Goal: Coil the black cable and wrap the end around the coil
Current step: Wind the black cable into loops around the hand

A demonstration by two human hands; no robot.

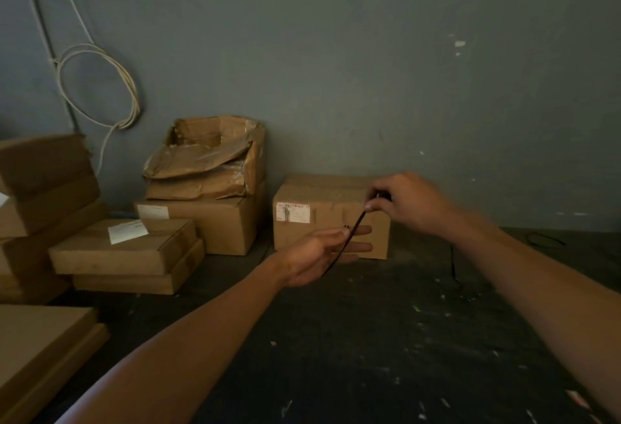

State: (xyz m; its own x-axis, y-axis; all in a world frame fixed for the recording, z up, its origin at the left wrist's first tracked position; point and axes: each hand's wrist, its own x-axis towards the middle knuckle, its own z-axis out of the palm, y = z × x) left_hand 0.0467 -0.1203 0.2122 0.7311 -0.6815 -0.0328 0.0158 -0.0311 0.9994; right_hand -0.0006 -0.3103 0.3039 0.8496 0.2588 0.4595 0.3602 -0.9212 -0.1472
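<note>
Cardboard boxes are stacked on the dark floor against a grey wall — a labelled box centrally, a torn-open box set atop another, flat cartons at left. A white cord loop is hung on the wall.

A storeroom or stockroom was indicated. Brown cardboard cartons were stacked along a bare grey-green wall: a labelled sealed carton against the wall, a torn-open box left of it on another carton, flat boxes further left. A coil of pale cord was hung on that wall, upper left. A dark, paint-flecked floor was seen below the wall.
</note>
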